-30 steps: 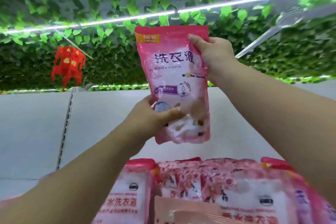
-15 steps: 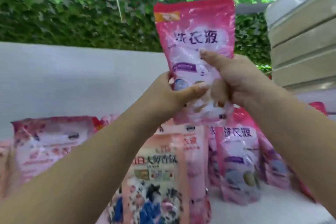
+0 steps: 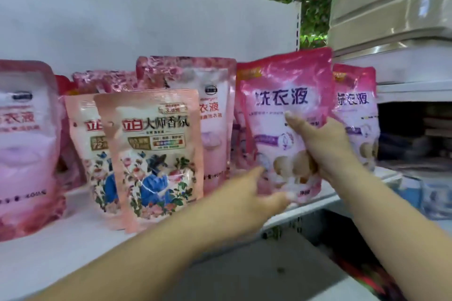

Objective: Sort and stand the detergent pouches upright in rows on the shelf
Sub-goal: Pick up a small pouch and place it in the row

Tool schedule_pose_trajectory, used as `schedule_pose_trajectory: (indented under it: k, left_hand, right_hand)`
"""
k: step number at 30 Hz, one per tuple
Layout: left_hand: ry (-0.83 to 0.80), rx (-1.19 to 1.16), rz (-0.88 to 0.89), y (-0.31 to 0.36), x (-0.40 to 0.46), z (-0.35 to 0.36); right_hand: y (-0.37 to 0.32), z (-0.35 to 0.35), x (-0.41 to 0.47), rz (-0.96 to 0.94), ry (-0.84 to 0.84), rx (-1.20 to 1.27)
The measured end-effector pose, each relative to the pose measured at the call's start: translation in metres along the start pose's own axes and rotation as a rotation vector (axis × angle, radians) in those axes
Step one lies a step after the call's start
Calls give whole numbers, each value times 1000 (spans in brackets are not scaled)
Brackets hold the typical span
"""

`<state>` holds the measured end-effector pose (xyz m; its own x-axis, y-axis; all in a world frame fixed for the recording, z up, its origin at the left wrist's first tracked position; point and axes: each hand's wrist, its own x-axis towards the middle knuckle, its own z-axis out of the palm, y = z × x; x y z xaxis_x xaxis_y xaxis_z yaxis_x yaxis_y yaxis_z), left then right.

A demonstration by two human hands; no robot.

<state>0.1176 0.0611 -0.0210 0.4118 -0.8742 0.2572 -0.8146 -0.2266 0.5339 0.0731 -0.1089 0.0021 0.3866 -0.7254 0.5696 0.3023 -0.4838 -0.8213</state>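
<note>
A bright pink detergent pouch (image 3: 281,110) stands upright near the front right of the white shelf (image 3: 61,247). My right hand (image 3: 322,146) grips its right side, thumb across the front. My left hand (image 3: 247,200) is at its lower left corner, fingers curled round the base. Another pouch of the same kind (image 3: 354,110) stands just right of it. Two peach pouches with a flower picture (image 3: 151,154) lean at the front middle. Pale pink pouches stand behind them (image 3: 210,95) and at the far left (image 3: 24,144).
The shelf's white back panel (image 3: 122,12) ends at a slotted upright (image 3: 297,24). Right of it stands a stack of beige bins (image 3: 391,7) with dark shelving below. Green leaves show above. A grey surface (image 3: 256,276) lies below the shelf edge.
The pouch that I held up high has come down onto the shelf, at the right of the row. My view has dropped with it. Both hands stayed on it.
</note>
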Motion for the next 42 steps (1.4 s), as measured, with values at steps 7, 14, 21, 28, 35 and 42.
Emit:
schedule_pose_trajectory:
  k: [7, 14, 21, 28, 35, 42]
  left_hand:
    - [3, 98, 56, -21, -1, 15]
    - [316, -23, 164, -24, -34, 3]
    - [917, 63, 170, -31, -62, -21]
    - [969, -239, -531, -52, -65, -63]
    - [836, -608, -470, -66, -58, -74]
    - [659, -653, -300, -61, -61, -74]
  right_hand:
    - [16, 1, 10, -90, -68, 8]
    - [15, -5, -11, -477, 190, -214]
    - [-8, 34, -78, -371, -341, 82]
    - [-16, 89, -54, 165, -788, 297]
    - [-8, 97, -47, 169, -730, 439]
    - [-12, 105, -50, 157, -840, 422]
